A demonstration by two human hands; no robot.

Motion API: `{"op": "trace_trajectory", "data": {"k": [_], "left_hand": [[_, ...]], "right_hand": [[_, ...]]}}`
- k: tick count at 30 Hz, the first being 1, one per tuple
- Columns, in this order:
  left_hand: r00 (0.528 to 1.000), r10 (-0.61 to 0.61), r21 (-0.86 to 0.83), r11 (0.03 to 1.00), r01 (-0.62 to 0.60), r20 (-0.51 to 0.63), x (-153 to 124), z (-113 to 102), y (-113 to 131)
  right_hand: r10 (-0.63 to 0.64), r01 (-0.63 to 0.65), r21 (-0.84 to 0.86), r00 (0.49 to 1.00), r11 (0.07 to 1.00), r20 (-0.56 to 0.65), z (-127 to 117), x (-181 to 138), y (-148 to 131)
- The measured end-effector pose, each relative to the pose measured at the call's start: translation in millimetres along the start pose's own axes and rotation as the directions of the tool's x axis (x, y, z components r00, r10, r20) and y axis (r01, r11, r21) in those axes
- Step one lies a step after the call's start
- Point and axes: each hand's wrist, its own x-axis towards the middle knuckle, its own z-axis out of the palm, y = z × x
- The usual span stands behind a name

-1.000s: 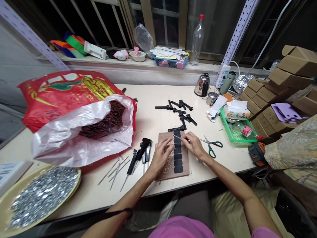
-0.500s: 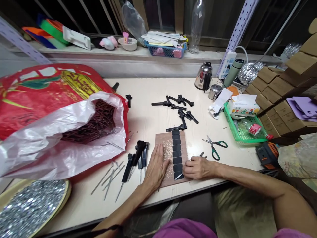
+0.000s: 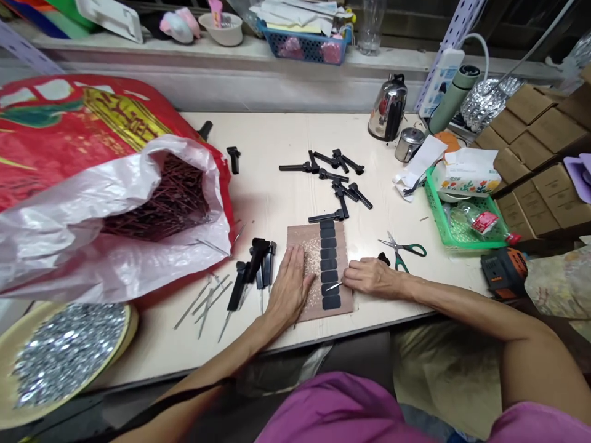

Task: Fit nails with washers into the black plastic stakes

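My left hand [image 3: 289,283] lies flat, fingers stretched, on the left part of a brown board [image 3: 345,246] covered in pale specks. Down the board's right side runs a column of black rounded patches [image 3: 328,253]. My right hand [image 3: 372,277] is closed around a thin metal tool [image 3: 333,287], whose bright tip rests over one of the lower patches. The rest of that tool is hidden in my fingers. Past my right knuckles a small dark piece [image 3: 383,258] shows in part. Left of the board lie black-handled pieces with thin metal shafts [image 3: 239,284].
Several black L-shaped parts [image 3: 339,175] lie beyond the board. Green-handled scissors [image 3: 401,249] and a green basket [image 3: 436,215] are at right. A red sack [image 3: 115,123] of thin dark rods and a yellow bowl [image 3: 130,320] of shiny metal bits stand left. The table's front edge is close.
The tool tip in my right hand has moved from the lowest black patch to a patch slightly higher. My left hand stays flat on the board. The camera view has shifted.
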Motion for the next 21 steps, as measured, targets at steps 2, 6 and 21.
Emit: {"op": "trace_trajectory", "data": {"k": [2,6,21], "left_hand": [[1.000,0.003,0.004,1.000,-0.003,0.007,1,-1,0],[1.000,0.015,0.015,1.000,-0.016,0.022,2,-3,0],[0.959,-0.111,0.061,0.990,0.131,-0.262,-1,-82,-4]], "right_hand": [[0.035,-0.035,0.013,0.999,0.999,-0.007,0,1,2],[0.114,-0.112,0.092,0.993,0.989,-0.014,-3,5,0],[0.017,-0.316,0.125,0.321,-0.940,0.947,50,20,-168]]}}
